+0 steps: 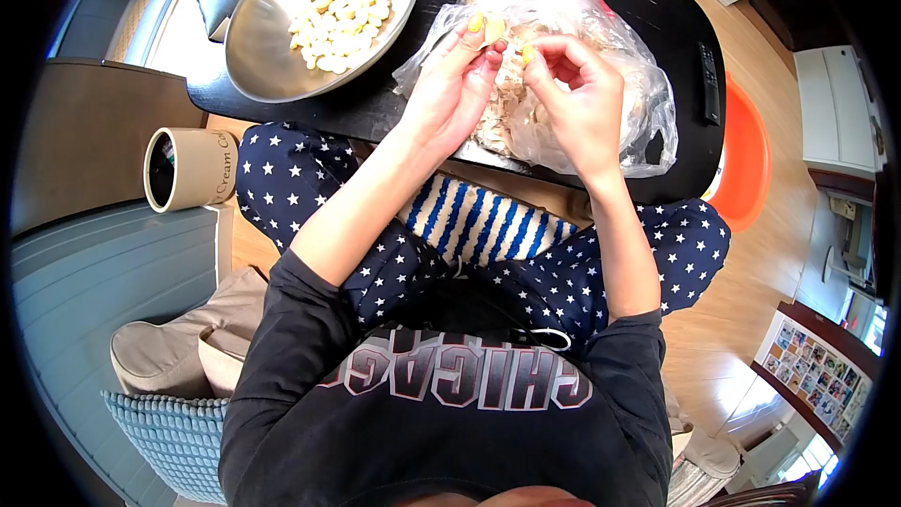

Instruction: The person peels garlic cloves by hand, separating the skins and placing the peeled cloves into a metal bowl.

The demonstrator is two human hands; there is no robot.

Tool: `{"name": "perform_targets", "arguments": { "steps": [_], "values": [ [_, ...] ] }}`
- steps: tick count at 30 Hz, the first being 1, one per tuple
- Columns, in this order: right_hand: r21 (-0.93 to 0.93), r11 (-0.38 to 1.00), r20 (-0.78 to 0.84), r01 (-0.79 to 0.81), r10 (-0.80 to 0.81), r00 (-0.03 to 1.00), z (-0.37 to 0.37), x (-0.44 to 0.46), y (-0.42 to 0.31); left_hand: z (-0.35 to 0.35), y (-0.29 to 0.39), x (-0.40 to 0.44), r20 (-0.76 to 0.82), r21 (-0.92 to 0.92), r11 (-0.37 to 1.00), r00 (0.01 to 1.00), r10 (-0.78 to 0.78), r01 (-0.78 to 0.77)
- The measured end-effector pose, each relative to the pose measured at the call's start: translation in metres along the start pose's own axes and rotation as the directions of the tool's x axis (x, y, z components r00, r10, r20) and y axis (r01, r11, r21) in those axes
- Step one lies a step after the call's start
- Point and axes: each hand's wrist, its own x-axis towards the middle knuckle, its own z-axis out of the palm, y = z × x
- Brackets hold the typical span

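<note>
My left hand (449, 92) pinches a pale garlic clove (495, 31) between thumb and fingertips, above a clear plastic bag (643, 103). To its right, my right hand (584, 101) has thumb and fingers closed together just beside the clove. Whatever is between those fingertips is too small to make out. Papery garlic skins (495, 122) lie in the bag's opening below both hands. A wide steel bowl (255, 38) on the left holds many peeled garlic cloves (343, 23).
The bowl and bag stand on a black table (375, 117); a remote control (709, 84) lies near its right edge. Beyond that edge is an orange round object (746, 160). A beige bin (202, 169) stands at left. A striped cloth (483, 222) lies between my legs.
</note>
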Motion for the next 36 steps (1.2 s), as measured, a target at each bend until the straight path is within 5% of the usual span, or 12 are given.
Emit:
{"name": "perform_targets", "arguments": {
  "steps": [6, 9, 12, 15, 24, 31, 36],
  "values": [
    [-0.068, 0.996, 0.078, 0.059, -0.053, 0.996, 0.000, -0.002, -0.002, -0.008, 0.008, 0.007, -0.113, 0.075, 0.992, 0.988, 0.106, -0.098],
    [-0.025, 0.998, 0.010, -0.064, 0.065, 0.998, -0.004, 0.002, 0.002, -0.001, 0.009, 0.003, -0.079, -0.017, 1.000, 0.997, 0.023, -0.025],
    [-0.455, 0.890, 0.098, -0.031, 0.085, 0.992, -0.020, 0.010, 0.015, -0.007, 0.008, 0.003, 0.052, -0.211, 0.965, 0.987, -0.150, 0.158],
    [-0.505, 0.862, 0.121, 0.037, 0.028, 0.992, -0.022, 0.011, 0.018, -0.003, 0.006, 0.001, 0.026, -0.131, 0.982, 0.991, -0.135, 0.137],
    [-0.070, 0.996, 0.091, 0.061, -0.054, 0.994, -0.015, 0.013, 0.006, 0.001, 0.002, -0.001, 0.025, 0.020, 0.989, 0.988, -0.149, 0.149],
    [-0.032, 0.996, 0.042, 0.086, -0.084, 0.996, -0.013, 0.011, 0.014, 0.006, 0.000, -0.004, 0.014, 0.056, 0.986, 0.987, -0.160, 0.159],
    [-0.169, 0.980, 0.013, 0.101, -0.100, 0.995, -0.010, 0.008, 0.010, -0.005, 0.001, 0.000, 0.089, -0.004, 0.982, 0.978, -0.187, 0.188]
  ]
}}
